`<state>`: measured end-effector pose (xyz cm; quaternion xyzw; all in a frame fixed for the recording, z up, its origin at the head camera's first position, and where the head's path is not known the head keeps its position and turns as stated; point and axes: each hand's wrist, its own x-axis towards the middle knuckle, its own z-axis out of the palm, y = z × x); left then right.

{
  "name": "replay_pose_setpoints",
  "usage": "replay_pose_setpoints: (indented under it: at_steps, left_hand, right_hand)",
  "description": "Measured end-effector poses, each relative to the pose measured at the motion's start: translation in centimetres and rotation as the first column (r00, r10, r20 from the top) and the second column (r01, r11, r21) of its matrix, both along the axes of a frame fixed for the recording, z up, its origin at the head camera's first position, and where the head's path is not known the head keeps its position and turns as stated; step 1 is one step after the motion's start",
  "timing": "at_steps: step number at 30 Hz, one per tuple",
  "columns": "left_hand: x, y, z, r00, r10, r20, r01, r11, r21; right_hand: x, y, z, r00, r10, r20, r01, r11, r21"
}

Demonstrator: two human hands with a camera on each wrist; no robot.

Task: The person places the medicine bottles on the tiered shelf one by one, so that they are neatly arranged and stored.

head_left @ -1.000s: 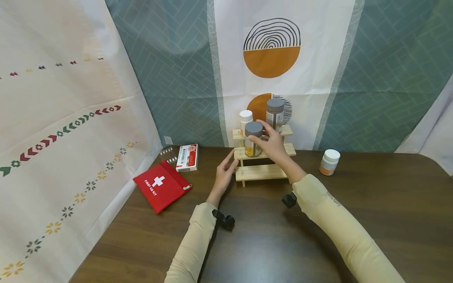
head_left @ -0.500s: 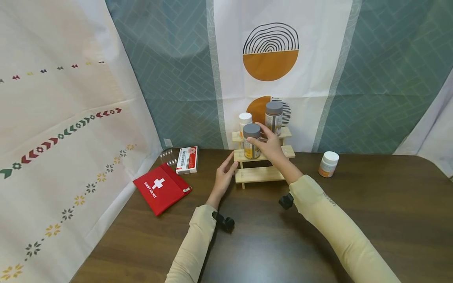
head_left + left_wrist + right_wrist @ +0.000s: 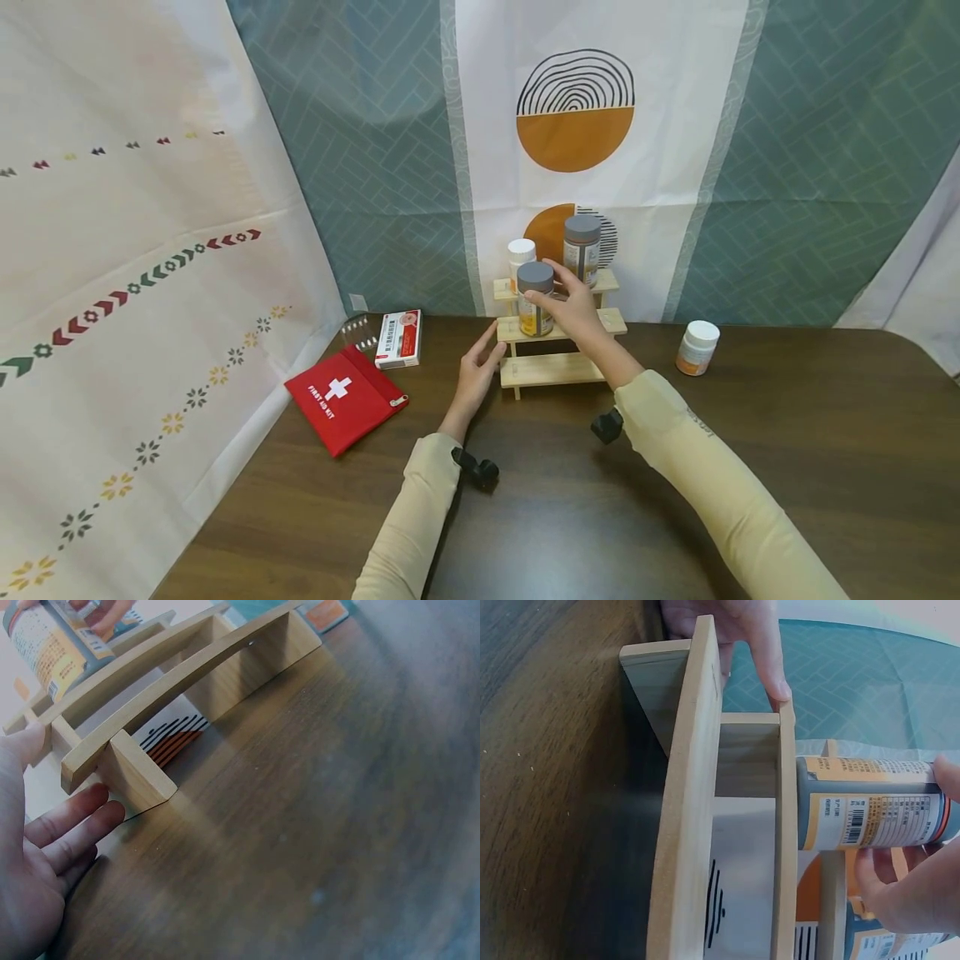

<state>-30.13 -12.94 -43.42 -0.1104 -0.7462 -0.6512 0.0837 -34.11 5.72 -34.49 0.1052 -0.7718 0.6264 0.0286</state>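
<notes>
A three-tier wooden shelf stand [image 3: 555,369] is at the back of the table. On its middle tier stands a grey-lidded pill bottle [image 3: 536,302] with a white and yellow label. My right hand [image 3: 576,312] grips this bottle from the right, thumb in front and fingers behind; the right wrist view shows its base right at the shelf board. At the stand's left end, my left hand [image 3: 474,375] touches the middle board with loosely extended fingers. The top tier bears a white pill bottle [image 3: 521,252] on the left and another grey-lidded bottle [image 3: 582,247] on the right.
A white pill bottle [image 3: 698,347] stands on the table to the right. Leftward lie a red first aid pouch [image 3: 347,404], a red and white medicine box [image 3: 398,339] and a blister pack [image 3: 359,332]. A patterned curtain [image 3: 405,167] hangs directly behind the stand.
Compared with a second ago, the gripped bottle and my right hand sit slightly further left along the middle tier. My left hand has stayed at the stand's end.
</notes>
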Motion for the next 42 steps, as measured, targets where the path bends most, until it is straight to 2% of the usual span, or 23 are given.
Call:
replay_pose_setpoints:
  at_steps: [7,13,17,20,22,29,35,42]
  left_hand:
    - [-0.3,0.1,-0.1,1.000,0.004,-0.004,-0.004,1.000,0.005]
    - [-2.0,-0.1,-2.3,0.999,0.041,0.000,-0.041,0.999,0.024]
    - [-2.4,-0.1,-3.2,0.997,0.056,-0.055,-0.054,0.998,0.024]
    - [-2.4,-0.2,-3.5,0.993,0.035,-0.117,-0.031,0.999,0.039]
    - [-2.3,-0.2,-3.4,0.991,0.033,-0.129,-0.028,0.999,0.037]
    - [-2.3,0.0,-2.9,0.998,0.060,-0.028,-0.061,0.998,-0.009]
    - [-2.3,0.0,-2.7,0.998,0.053,-0.019,-0.053,0.999,-0.007]
    - [-2.2,0.0,-2.9,0.999,0.045,-0.007,-0.045,0.999,0.003]
  right_hand:
    - [0.0,0.5,0.0,1.000,0.027,0.013,-0.027,1.000,-0.005]
    - [0.1,1.1,-0.4,0.998,0.049,0.046,-0.047,0.997,-0.061]
    - [0.2,1.7,-0.5,0.997,0.033,0.070,-0.024,0.990,-0.138]
    - [0.3,2.2,-0.6,0.996,0.010,0.083,0.004,0.987,-0.162]
    - [0.5,2.5,-0.8,0.996,-0.001,0.092,0.016,0.987,-0.160]
    - [1.2,4.1,-1.5,0.995,0.019,0.098,-0.005,0.990,-0.144]
    - [1.8,5.4,-1.9,0.996,0.035,0.087,-0.025,0.993,-0.119]
    - [2.6,6.8,-2.1,0.998,-0.004,0.055,0.009,0.995,-0.100]
